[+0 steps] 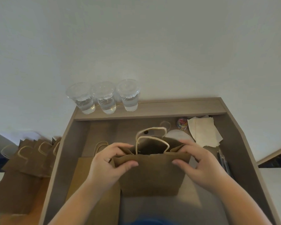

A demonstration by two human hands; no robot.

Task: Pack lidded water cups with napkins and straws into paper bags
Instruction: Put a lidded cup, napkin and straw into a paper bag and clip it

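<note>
Item: brown paper bag point(151, 174), upright at the middle of the wooden desk point(169, 108), mouth open and twine handles raised. It sits directly between the two hands. Grip: the left hand point(110, 159) pinches the bag's left rim corner and the right hand point(199, 161) pinches the right, each with its thumb on the near wall and fingers curled over the side fold. Also present: three lidded water cups point(105, 98) in a row on the back ledge, well beyond the bag; napkins point(203, 132) at the far right; flat bags point(28, 159) stacked off the desk's left side.
</note>
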